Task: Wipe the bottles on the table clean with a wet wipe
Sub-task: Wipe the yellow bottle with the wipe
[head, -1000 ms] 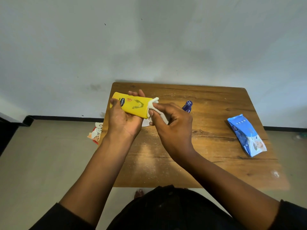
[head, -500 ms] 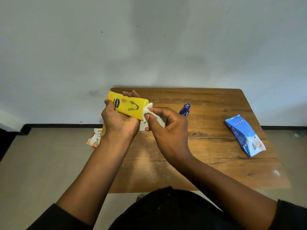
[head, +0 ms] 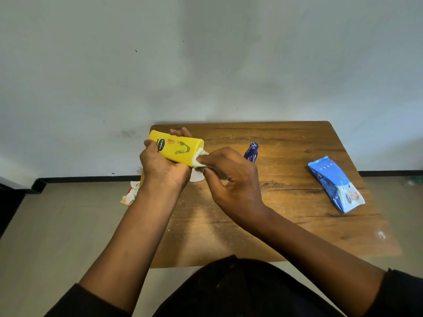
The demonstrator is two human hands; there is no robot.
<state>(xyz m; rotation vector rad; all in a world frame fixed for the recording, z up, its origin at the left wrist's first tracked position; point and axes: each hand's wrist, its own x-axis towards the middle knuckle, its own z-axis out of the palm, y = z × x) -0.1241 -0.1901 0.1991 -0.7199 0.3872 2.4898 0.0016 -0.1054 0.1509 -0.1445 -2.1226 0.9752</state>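
My left hand [head: 163, 167] grips a yellow lotion bottle [head: 177, 151], held on its side above the table's far left corner. My right hand [head: 231, 177] pinches a white wet wipe [head: 199, 157] and presses it against the bottle's right end. A small dark blue bottle [head: 251, 152] stands upright on the wooden table [head: 286, 202], just behind my right hand. A white object [head: 196, 177] shows on the table below the wipe, partly hidden by my hands.
A blue pack of wet wipes [head: 336, 184] lies on the right side of the table. Crumpled red and white litter [head: 131, 195] sits on the floor left of the table. White dust specks the tabletop. A wall stands close behind.
The wipe in my right hand has moved along the bottle's right end, and my fingers have closed in tighter against the bottle. My left hand keeps its grip.
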